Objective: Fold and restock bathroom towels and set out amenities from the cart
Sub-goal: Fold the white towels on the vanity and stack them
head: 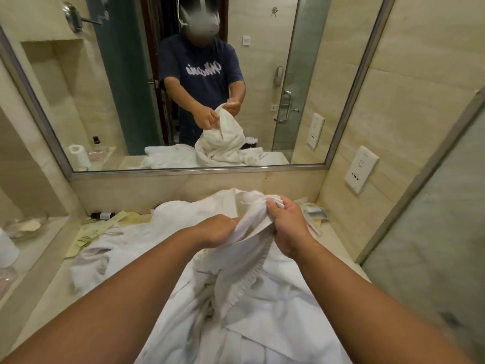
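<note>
A white towel point(252, 258) hangs bunched in front of me, lifted off a heap of other white towels point(183, 298) spread over the beige vanity counter point(47, 292). My left hand point(220, 229) grips the towel's edge from the left. My right hand point(286, 224) pinches a corner of the same towel a little higher, to the right. Both fists are closed on the cloth. Amenity packets point(315, 216) lie at the back right of the counter, partly covered by towels. More paper sachets point(97, 232) lie at the back left.
A wide mirror point(301, 74) fills the wall ahead and reflects a person holding the towel. A small dark bottle point(101, 215) lies at the back left. A white bottle point(6, 249) and glass dish point(23, 228) stand at far left. A wall socket point(360, 169) is on the right wall beside a frosted glass panel point(433, 258).
</note>
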